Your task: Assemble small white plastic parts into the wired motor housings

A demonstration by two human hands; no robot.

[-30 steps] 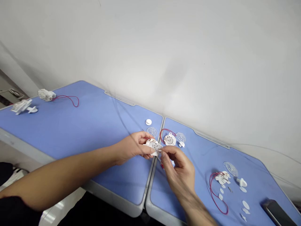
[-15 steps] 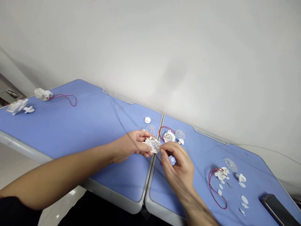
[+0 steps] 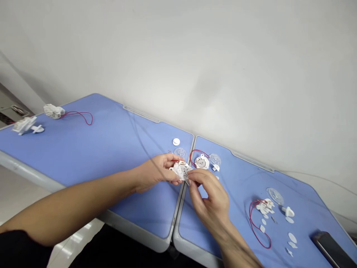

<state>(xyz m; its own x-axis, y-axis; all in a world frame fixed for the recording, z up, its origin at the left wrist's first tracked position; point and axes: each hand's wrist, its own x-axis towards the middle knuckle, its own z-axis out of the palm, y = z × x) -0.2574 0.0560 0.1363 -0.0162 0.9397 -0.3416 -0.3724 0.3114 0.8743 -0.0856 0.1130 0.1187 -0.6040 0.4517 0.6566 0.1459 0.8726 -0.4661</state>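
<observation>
My left hand (image 3: 156, 172) is closed around a small white plastic assembly (image 3: 180, 170) with a red wire, held just above the seam between two blue tables (image 3: 111, 149). My right hand (image 3: 208, 195) meets it from the right, fingers pinched at the assembly's lower right edge on a small piece that I cannot make out. Just behind lie a round metal and white motor part (image 3: 201, 162) with a red wire loop, two clear round covers (image 3: 180, 152) (image 3: 215, 159) and a white disc (image 3: 176, 141).
At the right lie a red wire loop (image 3: 255, 223) with white parts (image 3: 264, 206), several small white discs (image 3: 291, 238), a clear cover (image 3: 275, 194) and a dark phone (image 3: 330, 247). Far left sit two white assemblies (image 3: 54, 111) (image 3: 25, 125), one with a red wire. A grey wall runs behind.
My right hand's fingers have closed in tighter on the assembly's lower right edge. My left hand keeps its hold in nearly the same place.
</observation>
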